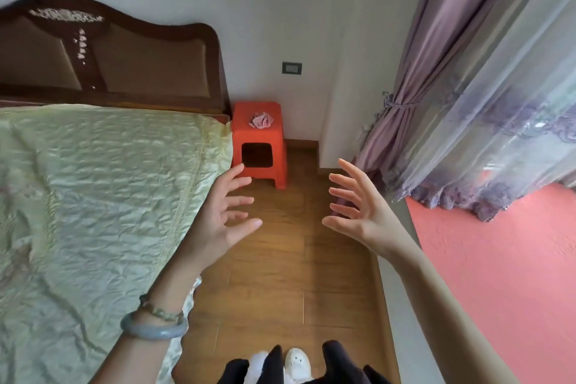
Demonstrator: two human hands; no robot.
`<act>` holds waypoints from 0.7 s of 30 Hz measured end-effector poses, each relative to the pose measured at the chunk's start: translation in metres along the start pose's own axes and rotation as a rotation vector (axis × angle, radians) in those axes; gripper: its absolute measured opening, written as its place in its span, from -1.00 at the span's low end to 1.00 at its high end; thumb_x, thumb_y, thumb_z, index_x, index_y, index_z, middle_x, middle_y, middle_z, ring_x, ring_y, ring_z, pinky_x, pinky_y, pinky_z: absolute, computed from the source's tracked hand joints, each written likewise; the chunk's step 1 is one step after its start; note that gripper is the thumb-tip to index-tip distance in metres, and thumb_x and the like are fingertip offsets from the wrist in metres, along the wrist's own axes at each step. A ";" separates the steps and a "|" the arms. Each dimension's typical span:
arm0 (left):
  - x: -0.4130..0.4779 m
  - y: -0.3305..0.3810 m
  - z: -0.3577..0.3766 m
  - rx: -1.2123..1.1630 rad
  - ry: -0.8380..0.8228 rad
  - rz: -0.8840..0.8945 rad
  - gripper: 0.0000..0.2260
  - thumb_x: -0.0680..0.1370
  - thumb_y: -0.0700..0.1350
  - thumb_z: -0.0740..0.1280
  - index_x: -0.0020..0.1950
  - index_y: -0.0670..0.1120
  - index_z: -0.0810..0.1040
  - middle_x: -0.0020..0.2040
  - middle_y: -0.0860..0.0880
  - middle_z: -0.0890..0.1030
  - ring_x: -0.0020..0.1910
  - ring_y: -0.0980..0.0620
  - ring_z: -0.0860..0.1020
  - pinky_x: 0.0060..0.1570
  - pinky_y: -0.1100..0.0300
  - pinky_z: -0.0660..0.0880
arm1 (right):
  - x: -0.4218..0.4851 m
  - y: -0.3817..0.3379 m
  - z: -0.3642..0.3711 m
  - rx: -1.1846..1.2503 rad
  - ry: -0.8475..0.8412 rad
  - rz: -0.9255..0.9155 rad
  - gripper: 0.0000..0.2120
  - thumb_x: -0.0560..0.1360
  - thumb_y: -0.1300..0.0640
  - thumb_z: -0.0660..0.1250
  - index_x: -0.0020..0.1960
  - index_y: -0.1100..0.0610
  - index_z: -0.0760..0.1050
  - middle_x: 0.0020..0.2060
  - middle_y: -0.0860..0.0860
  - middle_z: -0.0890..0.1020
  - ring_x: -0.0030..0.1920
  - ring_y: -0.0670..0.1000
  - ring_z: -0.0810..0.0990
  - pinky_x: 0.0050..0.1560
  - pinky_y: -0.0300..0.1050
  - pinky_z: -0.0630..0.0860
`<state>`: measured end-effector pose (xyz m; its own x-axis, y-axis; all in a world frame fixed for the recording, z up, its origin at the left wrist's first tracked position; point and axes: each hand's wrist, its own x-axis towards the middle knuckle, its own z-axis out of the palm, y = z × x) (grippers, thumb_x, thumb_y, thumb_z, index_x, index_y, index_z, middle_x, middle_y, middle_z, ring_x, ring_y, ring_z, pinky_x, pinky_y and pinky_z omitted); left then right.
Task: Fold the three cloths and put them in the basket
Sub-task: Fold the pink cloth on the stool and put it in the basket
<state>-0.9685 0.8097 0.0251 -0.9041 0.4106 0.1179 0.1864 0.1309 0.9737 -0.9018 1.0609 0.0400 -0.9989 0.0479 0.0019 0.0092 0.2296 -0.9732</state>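
Pink cloth (pixel 261 120), crumpled, sits on top of the red stool (pixel 260 146). My left hand (pixel 223 215) hangs in the air nearer to me than the stool, fingers spread and a bit bent, holding nothing. My right hand (pixel 358 212) is nearer and to the right of the stool, fingers spread too, palm facing the left hand, holding nothing. Bangle (pixel 154 329) is on my left wrist. Bed (pixel 93 196) with a pale green cover is just left of the stool. Wall socket (pixel 292 68) is above the stool, purple curtain (pixel 420 87) to its right, wood floor (pixel 274 274) under it.
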 end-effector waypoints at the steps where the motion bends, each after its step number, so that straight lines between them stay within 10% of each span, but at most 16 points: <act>1: 0.014 -0.003 -0.002 -0.002 0.013 -0.006 -0.23 0.27 0.02 0.45 0.44 0.13 0.23 0.32 0.08 0.45 0.15 0.06 0.54 0.06 0.13 0.52 | 0.018 0.002 -0.004 0.001 -0.016 0.004 -0.13 0.33 0.31 0.50 0.44 -0.19 0.16 0.34 -0.09 0.41 0.30 -0.10 0.45 0.27 -0.04 0.47; 21: 0.367 -0.098 -0.141 -0.034 0.000 -0.064 -0.27 0.30 -0.01 0.47 0.42 0.18 0.25 0.32 0.10 0.45 0.17 0.05 0.54 0.08 0.10 0.51 | 0.416 0.011 0.020 -0.035 -0.053 0.001 -0.18 0.28 0.16 0.51 0.34 -0.32 0.17 0.36 0.02 0.39 0.31 -0.01 0.45 0.25 0.01 0.49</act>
<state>-1.3732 0.8203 0.0010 -0.9139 0.4023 0.0548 0.1148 0.1265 0.9853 -1.3186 1.0639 0.0259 -0.9999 -0.0029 -0.0122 0.0110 0.2640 -0.9645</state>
